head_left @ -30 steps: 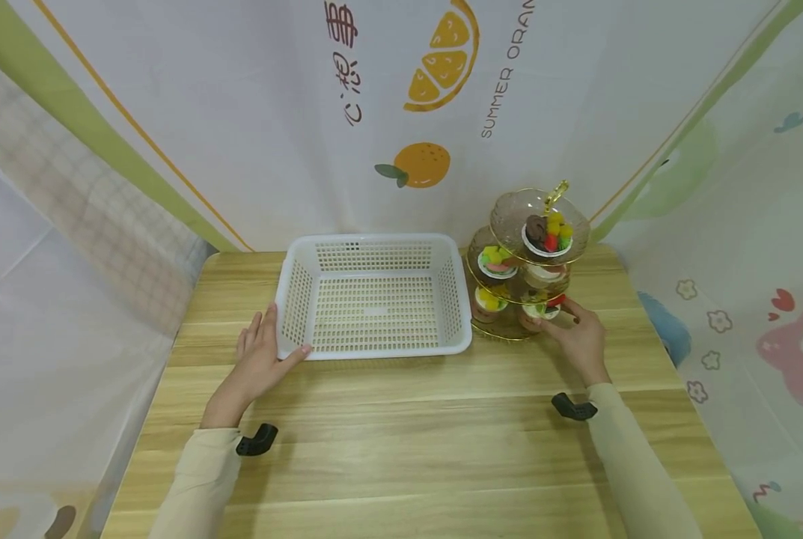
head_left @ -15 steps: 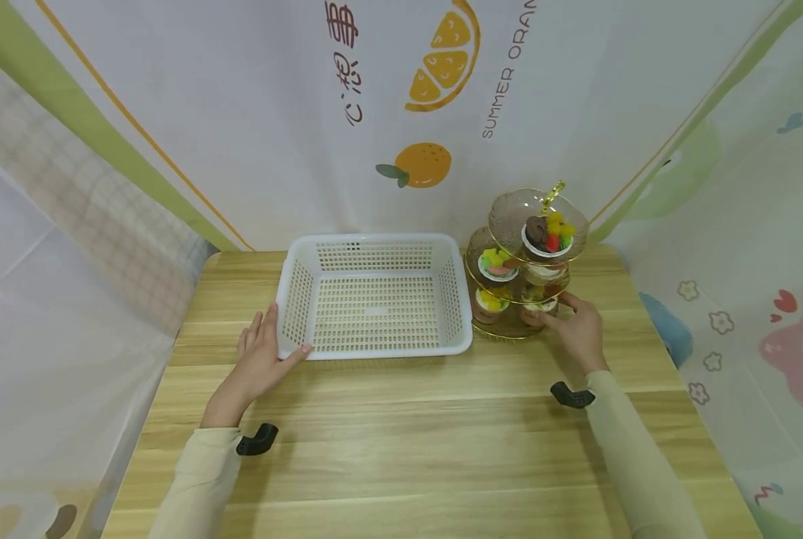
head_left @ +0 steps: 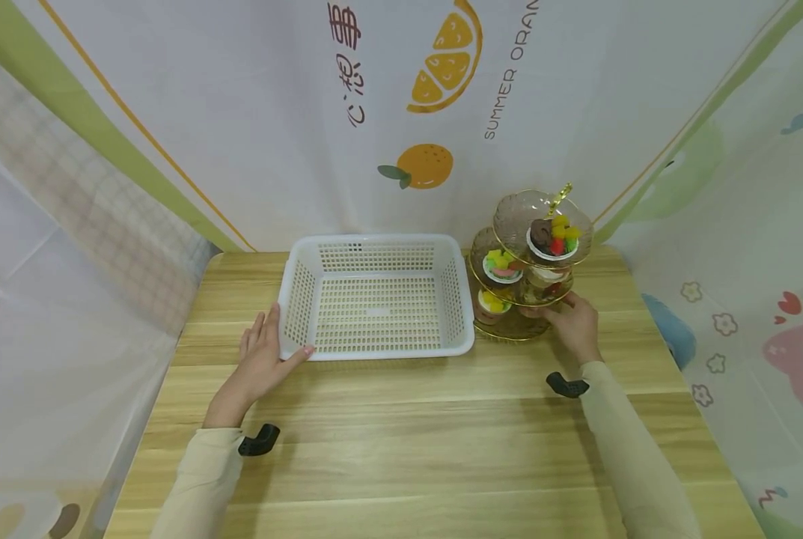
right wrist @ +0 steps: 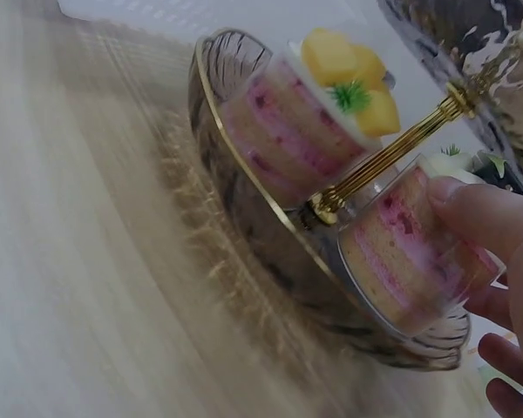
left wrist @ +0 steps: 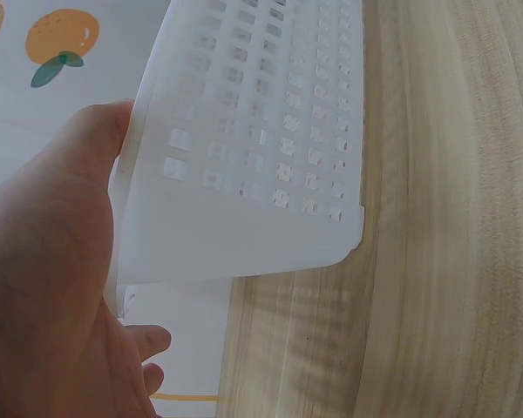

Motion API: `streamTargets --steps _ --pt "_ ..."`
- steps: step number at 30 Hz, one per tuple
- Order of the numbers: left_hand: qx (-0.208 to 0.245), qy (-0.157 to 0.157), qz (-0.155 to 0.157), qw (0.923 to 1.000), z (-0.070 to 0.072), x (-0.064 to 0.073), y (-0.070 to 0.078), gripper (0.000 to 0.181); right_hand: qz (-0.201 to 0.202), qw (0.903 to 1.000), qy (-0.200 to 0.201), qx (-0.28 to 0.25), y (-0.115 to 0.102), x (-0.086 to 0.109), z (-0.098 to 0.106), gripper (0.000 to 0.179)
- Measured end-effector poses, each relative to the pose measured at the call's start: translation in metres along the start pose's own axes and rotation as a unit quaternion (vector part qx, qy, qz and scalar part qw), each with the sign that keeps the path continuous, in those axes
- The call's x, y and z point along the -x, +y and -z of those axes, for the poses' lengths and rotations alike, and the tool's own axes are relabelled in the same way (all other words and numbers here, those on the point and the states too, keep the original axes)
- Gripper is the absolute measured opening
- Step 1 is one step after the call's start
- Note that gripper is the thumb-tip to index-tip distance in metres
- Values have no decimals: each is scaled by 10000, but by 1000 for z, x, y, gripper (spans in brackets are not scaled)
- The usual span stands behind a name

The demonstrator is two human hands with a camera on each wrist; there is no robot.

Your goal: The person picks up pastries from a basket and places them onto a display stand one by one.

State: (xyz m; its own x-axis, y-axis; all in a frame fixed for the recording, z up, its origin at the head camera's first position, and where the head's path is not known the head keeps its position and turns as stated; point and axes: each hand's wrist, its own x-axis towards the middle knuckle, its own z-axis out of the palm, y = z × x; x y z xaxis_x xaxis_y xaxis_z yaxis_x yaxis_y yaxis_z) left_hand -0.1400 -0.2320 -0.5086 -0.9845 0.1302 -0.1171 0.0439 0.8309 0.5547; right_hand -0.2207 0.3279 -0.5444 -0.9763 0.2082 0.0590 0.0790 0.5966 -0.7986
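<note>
In the head view my left hand (head_left: 260, 359) rests at the near left corner of a white plastic basket (head_left: 374, 353), thumb along the front rim and fingers outstretched by the left side. My right hand (head_left: 574, 327) reaches under the middle tier of a clear, gold-rimmed three-tier cake stand (head_left: 542, 202). Between thumb and fingers it holds a clear cup of layered pink toy cake (right wrist: 410, 244), tilted in the right wrist view, over the bottom tier. Beside it on that tier stands a similar cake cup (right wrist: 296, 131) topped with yellow fruit pieces. The middle tier partly hides the held cup from above.
A cupcake (head_left: 553, 241) with brown and coloured toppings sits on the top tier; another cupcake (head_left: 502, 266) sits on the middle tier. The stand is close to the basket's right side. A printed curtain (head_left: 273, 150) hangs behind the wooden table (head_left: 401, 449).
My right hand has moved slightly further in with the cake cup, which has slipped from sight under the middle tier in the head view. My left hand stays at the basket.
</note>
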Motion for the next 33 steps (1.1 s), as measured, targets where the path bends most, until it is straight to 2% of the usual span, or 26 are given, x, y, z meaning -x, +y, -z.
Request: streamTargets --steps 8,16,27,33 --pt "21 30 -18 10000 -1 1 0 109 -2 9999 103 -116 10 1 -9 52" --pt "-20 51 -23 10000 -2 -1 -1 109 179 9992 341 91 14 -1 -14 48" --pt "12 44 -7 10000 -1 1 0 109 521 9985 163 -17 16 0 -15 53" --pt "23 58 -28 10000 1 1 -2 108 422 9990 98 -98 18 8 -12 59"
